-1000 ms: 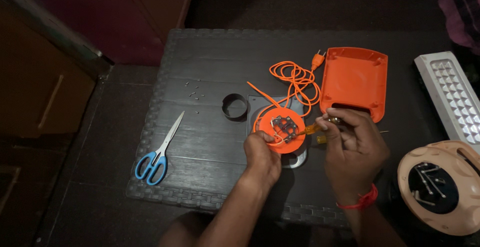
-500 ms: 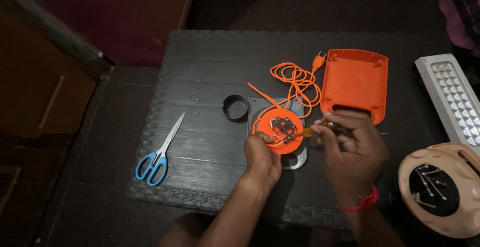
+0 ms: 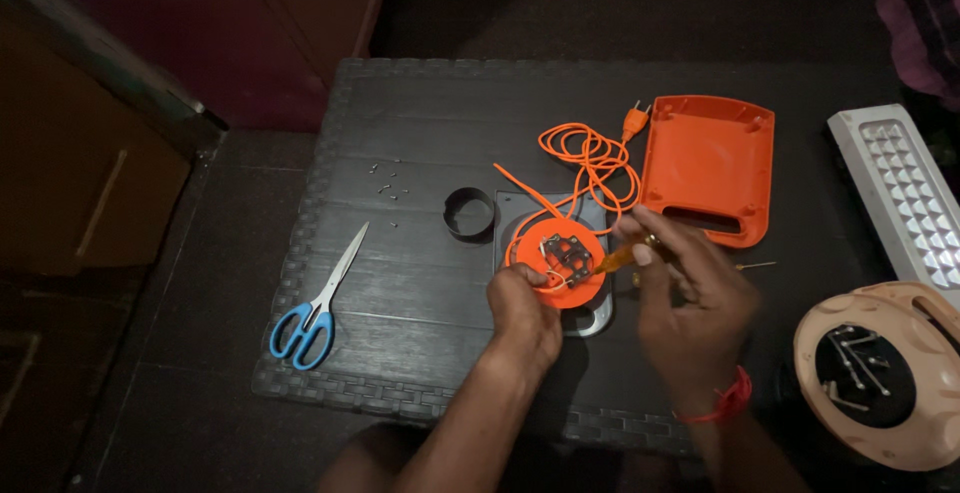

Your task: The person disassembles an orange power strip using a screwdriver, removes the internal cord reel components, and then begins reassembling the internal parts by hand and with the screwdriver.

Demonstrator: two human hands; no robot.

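Note:
An orange round part (image 3: 556, 258) with a small circuit board (image 3: 565, 253) on it sits on the dark table (image 3: 420, 153), over a grey base. My left hand (image 3: 522, 305) grips its near left edge. My right hand (image 3: 688, 298) holds a thin screwdriver with an orange shaft (image 3: 618, 256), its tip at the board. An orange cord (image 3: 590, 161) with a plug loops behind the part.
An orange back cover (image 3: 705, 168) lies to the right, a black ring (image 3: 469, 214) to the left. Blue-handled scissors (image 3: 318, 303) rest near the left edge. Several small screws (image 3: 385, 178) lie loose. A white LED panel (image 3: 905, 193) and a round bowl of screws (image 3: 875, 368) stand at right.
My right hand has shifted slightly with the screwdriver at the board. My left hand stays on the orange part.

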